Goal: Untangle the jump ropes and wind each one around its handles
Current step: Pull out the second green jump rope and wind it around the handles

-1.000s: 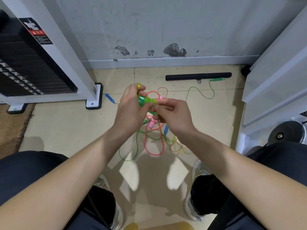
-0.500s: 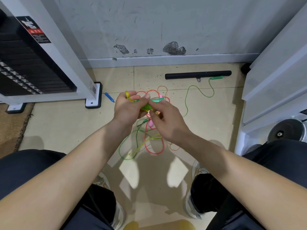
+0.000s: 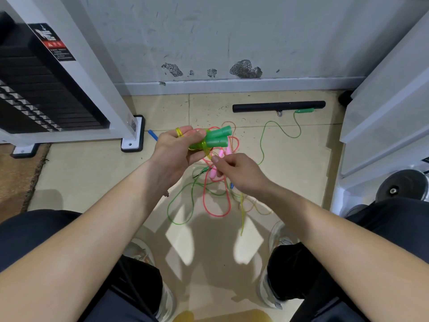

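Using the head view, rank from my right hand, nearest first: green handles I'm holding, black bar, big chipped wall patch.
From the right hand:
1. green handles, up-left in the left hand
2. black bar, on the floor ahead
3. chipped wall patch, above the baseboard

Bare forearms (image 3: 104,228); dark trousers (image 3: 34,240) (black or navy, hard to tell); pale grey-white sneakers (image 3: 277,233).
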